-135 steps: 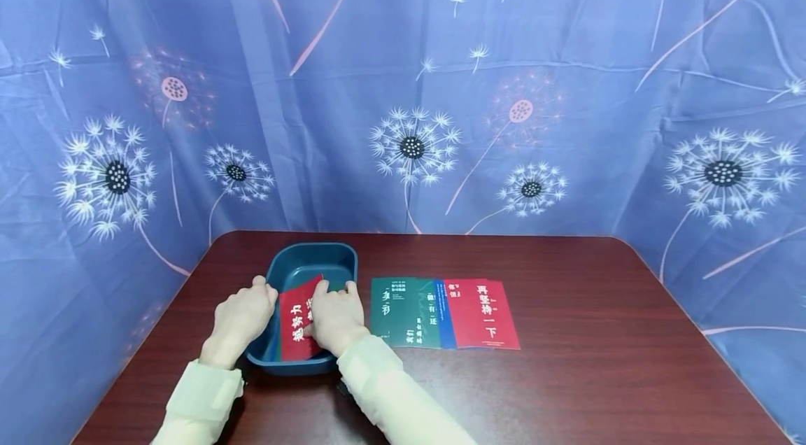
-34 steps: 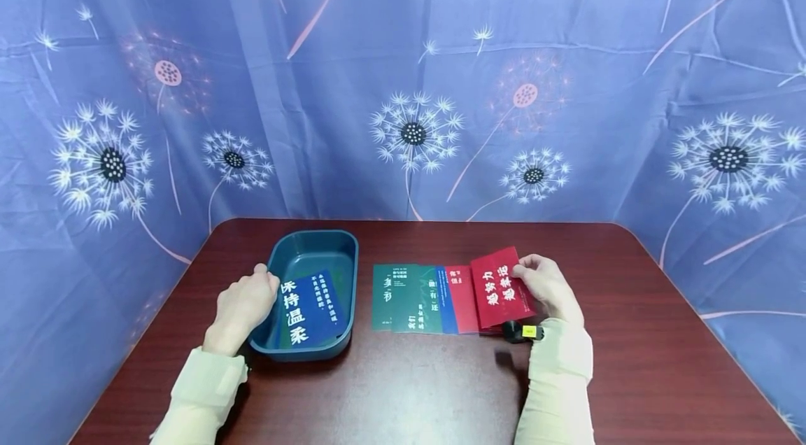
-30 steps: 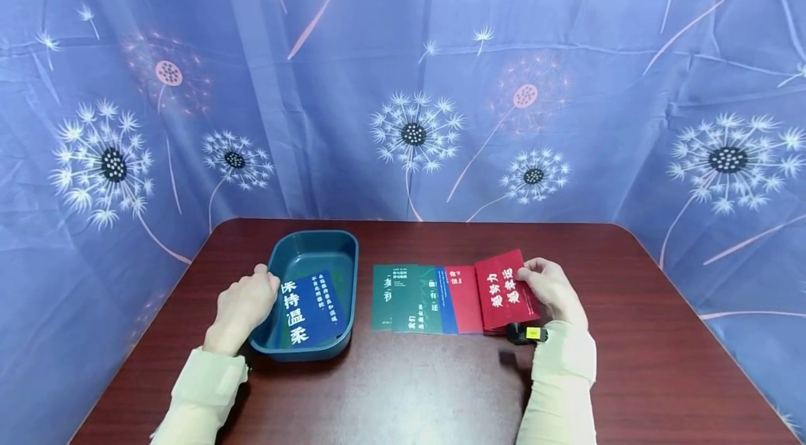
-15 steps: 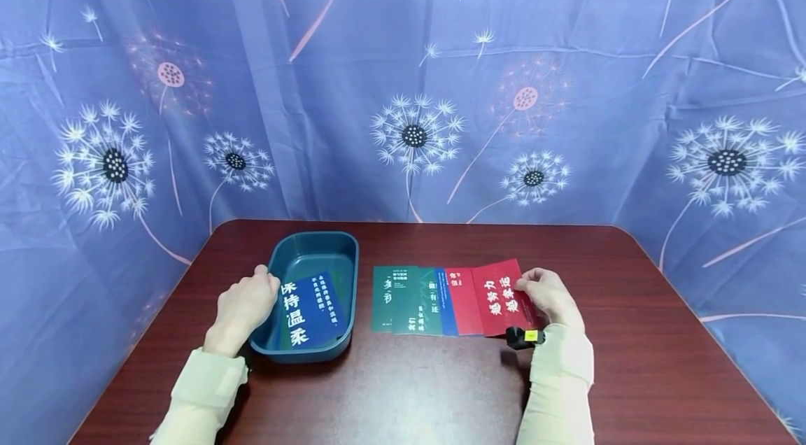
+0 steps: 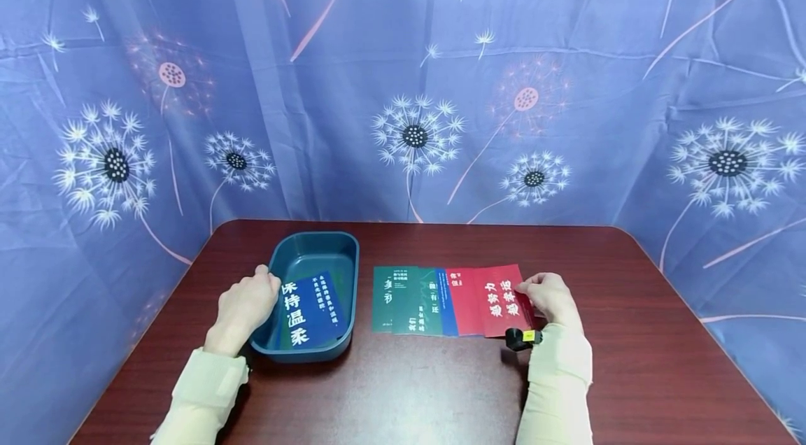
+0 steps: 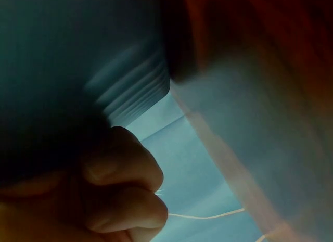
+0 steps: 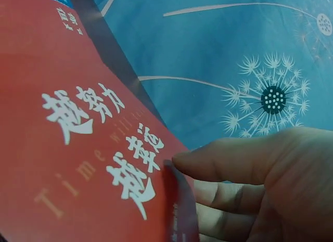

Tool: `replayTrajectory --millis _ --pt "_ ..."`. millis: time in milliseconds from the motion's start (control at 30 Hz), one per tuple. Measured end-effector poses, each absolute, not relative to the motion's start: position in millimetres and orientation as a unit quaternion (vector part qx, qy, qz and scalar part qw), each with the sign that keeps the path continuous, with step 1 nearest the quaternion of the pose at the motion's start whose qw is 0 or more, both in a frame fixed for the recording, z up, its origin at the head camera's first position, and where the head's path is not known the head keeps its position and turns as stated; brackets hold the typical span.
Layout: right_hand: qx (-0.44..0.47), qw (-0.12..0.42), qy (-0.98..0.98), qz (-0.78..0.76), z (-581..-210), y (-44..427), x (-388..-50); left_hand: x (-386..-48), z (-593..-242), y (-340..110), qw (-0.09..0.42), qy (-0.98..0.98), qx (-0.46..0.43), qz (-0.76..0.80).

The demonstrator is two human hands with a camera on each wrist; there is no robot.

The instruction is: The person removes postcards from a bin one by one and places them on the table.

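"Card (image 5: 504, 299), red with white lettering: location?"

"At the right end of the row of cards (image 5: 448, 315), face up and nearly flat. Full contact with the table (image 5: 428, 396) not verifiable."

"Direction from the fingers?"

"Directly left of the right hand (image 5: 553, 299), and touching. Right edge pinched: thumb on the printed face, other fingers at or beneath the edge, per right wrist view."

"Long axis?"

"Front to back, crossing the line of the row. Pinched edge a long side. Opposite long side against the neighbouring red card (image 5: 467, 312); overlapping or merely abutting, cannot tell."

"Left hand (image 5: 244, 305)?"

"Curled over the left rim of the blue box (image 5: 315, 243), gripping. Thumb not readable in the dark left wrist view."

"Nearer hand to the card?"

"Right, in contact. Left well apart, with the box and most of the row between."

"Box contents?"

"Blue card (image 5: 317, 312), lettering up, in the near half."

"Critical relation, in judgement?"

"Alignment of that left edge with the row, governed from the pinched right edge."
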State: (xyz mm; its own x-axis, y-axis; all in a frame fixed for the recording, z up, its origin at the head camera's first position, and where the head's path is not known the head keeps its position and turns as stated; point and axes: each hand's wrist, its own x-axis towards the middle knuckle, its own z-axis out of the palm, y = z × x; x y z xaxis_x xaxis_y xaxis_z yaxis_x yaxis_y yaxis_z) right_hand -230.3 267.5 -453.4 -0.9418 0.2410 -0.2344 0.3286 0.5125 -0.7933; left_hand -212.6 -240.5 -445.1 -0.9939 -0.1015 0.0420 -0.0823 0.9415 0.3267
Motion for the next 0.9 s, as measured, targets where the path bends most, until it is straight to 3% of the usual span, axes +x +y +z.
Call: replayTrajectory --millis 567,900 --pt "0.156 0.031 0.885 -0.438 -431.2 270.3 -220.9 -212.7 -444.9 -240.8 0.045 -0.985 0.034 -0.163" --pt "0.074 -0.039 0.923 -0.377 -405.8 231.7 -227.5 -211.5 -443.7 -241.0 0.037 -0.985 0.035 -0.166"
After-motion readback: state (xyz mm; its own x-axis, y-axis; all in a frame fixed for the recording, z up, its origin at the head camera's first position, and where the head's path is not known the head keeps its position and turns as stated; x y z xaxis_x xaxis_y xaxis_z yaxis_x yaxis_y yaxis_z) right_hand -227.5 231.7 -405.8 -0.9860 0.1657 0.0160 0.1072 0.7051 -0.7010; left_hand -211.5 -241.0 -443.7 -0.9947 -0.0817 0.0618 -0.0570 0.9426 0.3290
